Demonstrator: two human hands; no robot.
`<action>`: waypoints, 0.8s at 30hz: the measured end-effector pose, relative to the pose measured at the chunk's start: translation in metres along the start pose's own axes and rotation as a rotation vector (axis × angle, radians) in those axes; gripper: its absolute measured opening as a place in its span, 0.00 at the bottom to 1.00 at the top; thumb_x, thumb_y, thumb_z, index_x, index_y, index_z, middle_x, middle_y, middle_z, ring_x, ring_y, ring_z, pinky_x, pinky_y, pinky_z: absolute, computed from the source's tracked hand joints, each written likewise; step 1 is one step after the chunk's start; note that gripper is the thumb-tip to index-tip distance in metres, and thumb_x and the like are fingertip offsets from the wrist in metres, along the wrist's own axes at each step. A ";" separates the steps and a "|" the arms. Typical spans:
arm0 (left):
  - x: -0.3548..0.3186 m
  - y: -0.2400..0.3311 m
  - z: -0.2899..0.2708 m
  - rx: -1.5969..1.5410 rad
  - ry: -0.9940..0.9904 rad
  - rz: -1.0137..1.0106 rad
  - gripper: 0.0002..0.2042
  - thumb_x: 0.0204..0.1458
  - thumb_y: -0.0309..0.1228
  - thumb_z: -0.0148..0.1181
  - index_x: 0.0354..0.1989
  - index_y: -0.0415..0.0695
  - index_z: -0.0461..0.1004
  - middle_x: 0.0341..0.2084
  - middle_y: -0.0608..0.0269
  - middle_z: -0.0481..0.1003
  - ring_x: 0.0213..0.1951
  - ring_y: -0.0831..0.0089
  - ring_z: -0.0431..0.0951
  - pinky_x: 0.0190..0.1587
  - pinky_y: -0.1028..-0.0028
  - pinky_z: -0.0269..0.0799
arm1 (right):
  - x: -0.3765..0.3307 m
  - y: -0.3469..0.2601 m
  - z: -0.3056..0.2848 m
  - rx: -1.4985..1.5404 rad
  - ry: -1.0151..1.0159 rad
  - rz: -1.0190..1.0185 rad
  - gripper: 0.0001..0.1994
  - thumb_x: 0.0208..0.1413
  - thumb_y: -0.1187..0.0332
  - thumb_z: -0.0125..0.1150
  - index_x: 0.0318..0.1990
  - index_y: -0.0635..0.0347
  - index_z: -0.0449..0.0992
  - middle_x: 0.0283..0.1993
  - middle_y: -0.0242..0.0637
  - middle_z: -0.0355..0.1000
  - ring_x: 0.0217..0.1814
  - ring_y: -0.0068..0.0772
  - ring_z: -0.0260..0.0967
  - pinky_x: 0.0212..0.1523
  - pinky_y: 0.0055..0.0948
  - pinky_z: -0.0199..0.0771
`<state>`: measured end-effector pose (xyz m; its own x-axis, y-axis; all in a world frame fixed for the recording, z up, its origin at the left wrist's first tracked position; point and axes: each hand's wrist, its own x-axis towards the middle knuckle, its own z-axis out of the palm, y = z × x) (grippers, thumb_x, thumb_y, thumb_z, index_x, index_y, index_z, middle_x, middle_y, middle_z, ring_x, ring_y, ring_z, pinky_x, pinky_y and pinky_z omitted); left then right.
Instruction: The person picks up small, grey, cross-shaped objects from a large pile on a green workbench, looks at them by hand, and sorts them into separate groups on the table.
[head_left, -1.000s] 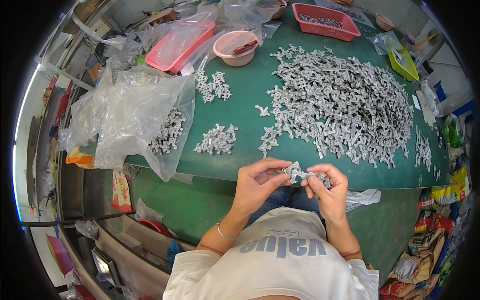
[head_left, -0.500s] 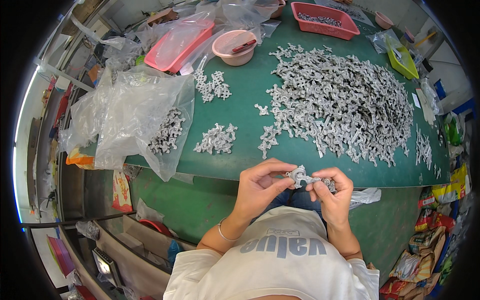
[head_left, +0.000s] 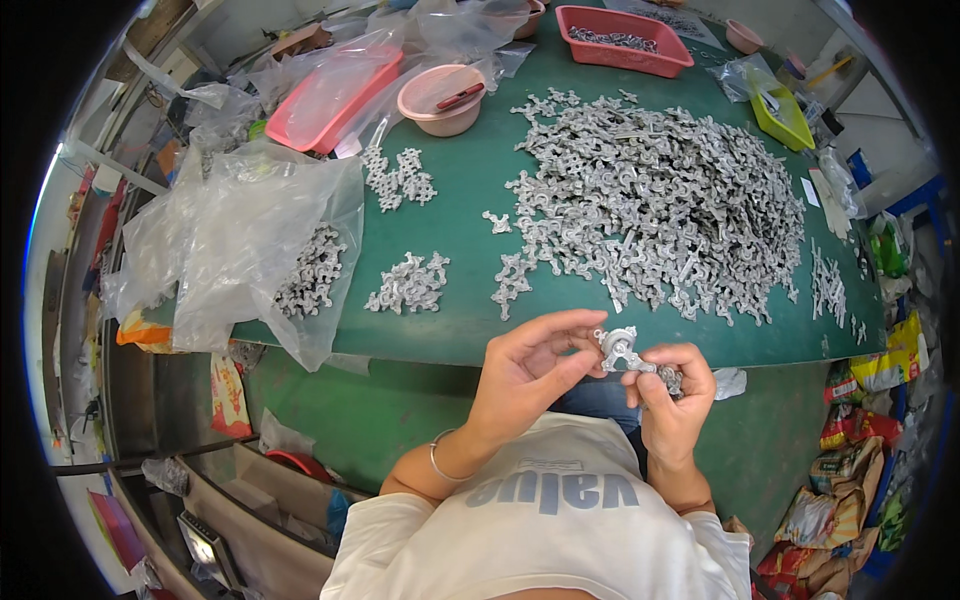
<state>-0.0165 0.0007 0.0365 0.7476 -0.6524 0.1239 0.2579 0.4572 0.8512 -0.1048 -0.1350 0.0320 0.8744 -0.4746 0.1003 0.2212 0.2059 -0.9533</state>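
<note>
Just beyond my shirt front, above the near table edge, a small grey metal casting (head_left: 620, 343) with a round centre and branching arms is held up between my hands. My left hand (head_left: 535, 372) has its thumb and fingers curled about the casting's left edge. One lower arm of it is pinched by my right hand (head_left: 675, 400). More grey metal (head_left: 670, 379) shows inside the right fingers, partly hidden by them. Across the table spreads a large heap of similar castings (head_left: 670, 190). Smaller groups lie left of it, among them a little pile (head_left: 410, 283) and a short cluster (head_left: 513, 285).
Clear plastic bags (head_left: 235, 230) cover the table's left side, beside more castings (head_left: 312, 270). Behind stand a pink tray (head_left: 300, 118), a pink bowl (head_left: 440, 122) with a red-handled tool, a red tray (head_left: 625, 58) of metal pieces and a yellow-green tray (head_left: 785, 125). Thin metal strips (head_left: 828, 285) lie right.
The casting has turned so that its round face shows more. The left fingers have spread slightly around its edge. My view has shifted a little, moving the table scene leftward.
</note>
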 end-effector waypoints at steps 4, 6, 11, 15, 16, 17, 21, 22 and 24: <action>0.004 0.000 0.008 -0.056 -0.050 0.028 0.19 0.46 0.13 0.52 0.49 0.31 0.63 0.35 0.57 0.68 0.40 0.73 0.69 0.42 0.75 0.70 | -0.003 -0.005 -0.001 -0.034 0.039 -0.101 0.06 0.45 0.81 0.56 0.33 0.67 0.69 0.27 0.42 0.71 0.23 0.20 0.67 0.21 0.15 0.64; 0.005 0.001 0.010 -0.065 -0.057 0.022 0.19 0.45 0.13 0.52 0.49 0.31 0.63 0.35 0.57 0.68 0.40 0.73 0.69 0.42 0.74 0.70 | -0.004 -0.006 -0.002 -0.035 0.046 -0.119 0.07 0.44 0.82 0.56 0.32 0.67 0.68 0.28 0.42 0.71 0.24 0.21 0.68 0.21 0.16 0.65; 0.004 0.002 0.012 -0.074 -0.075 0.012 0.19 0.45 0.13 0.52 0.48 0.31 0.63 0.35 0.57 0.68 0.40 0.73 0.69 0.42 0.74 0.70 | -0.007 -0.010 -0.003 -0.004 0.028 -0.148 0.07 0.44 0.83 0.56 0.31 0.67 0.67 0.29 0.43 0.71 0.25 0.22 0.69 0.22 0.15 0.65; 0.005 0.002 0.013 -0.067 -0.082 0.019 0.19 0.45 0.13 0.52 0.48 0.31 0.63 0.35 0.57 0.68 0.40 0.73 0.68 0.42 0.75 0.70 | -0.007 -0.011 -0.003 -0.005 0.032 -0.145 0.07 0.44 0.83 0.56 0.31 0.67 0.67 0.29 0.43 0.71 0.25 0.21 0.68 0.22 0.15 0.65; 0.005 0.003 0.012 -0.085 -0.082 0.018 0.19 0.45 0.12 0.52 0.48 0.31 0.63 0.35 0.57 0.68 0.40 0.73 0.68 0.42 0.75 0.70 | -0.006 -0.011 -0.002 0.001 0.031 -0.137 0.07 0.44 0.83 0.56 0.31 0.67 0.67 0.29 0.43 0.71 0.25 0.21 0.68 0.22 0.15 0.65; 0.005 0.003 0.013 -0.085 -0.083 0.020 0.19 0.45 0.12 0.52 0.48 0.31 0.63 0.35 0.57 0.68 0.40 0.73 0.68 0.42 0.75 0.70 | -0.007 -0.011 -0.002 0.008 0.028 -0.133 0.07 0.43 0.83 0.56 0.31 0.67 0.67 0.29 0.43 0.71 0.24 0.21 0.68 0.22 0.15 0.65; 0.003 0.004 0.014 -0.066 -0.085 0.025 0.19 0.45 0.12 0.51 0.48 0.31 0.63 0.35 0.57 0.67 0.40 0.74 0.68 0.41 0.76 0.70 | -0.009 -0.013 -0.003 0.014 0.006 -0.134 0.07 0.43 0.83 0.56 0.31 0.67 0.67 0.29 0.43 0.71 0.25 0.21 0.69 0.22 0.15 0.65; 0.003 0.005 0.014 -0.060 -0.084 0.023 0.19 0.45 0.12 0.51 0.48 0.31 0.64 0.35 0.58 0.67 0.40 0.75 0.68 0.40 0.77 0.69 | -0.010 -0.013 -0.003 0.010 0.008 -0.125 0.07 0.43 0.83 0.56 0.31 0.67 0.67 0.29 0.43 0.71 0.25 0.22 0.69 0.22 0.15 0.66; 0.003 0.006 0.014 -0.061 -0.086 0.026 0.19 0.45 0.12 0.51 0.48 0.31 0.64 0.34 0.58 0.67 0.39 0.75 0.68 0.40 0.77 0.69 | -0.010 -0.014 -0.002 0.004 0.009 -0.116 0.07 0.43 0.83 0.56 0.31 0.67 0.67 0.29 0.43 0.71 0.26 0.22 0.69 0.23 0.15 0.66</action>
<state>-0.0214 -0.0069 0.0487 0.6997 -0.6883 0.1913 0.2779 0.5089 0.8147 -0.1181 -0.1352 0.0438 0.8389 -0.5031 0.2078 0.3227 0.1524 -0.9341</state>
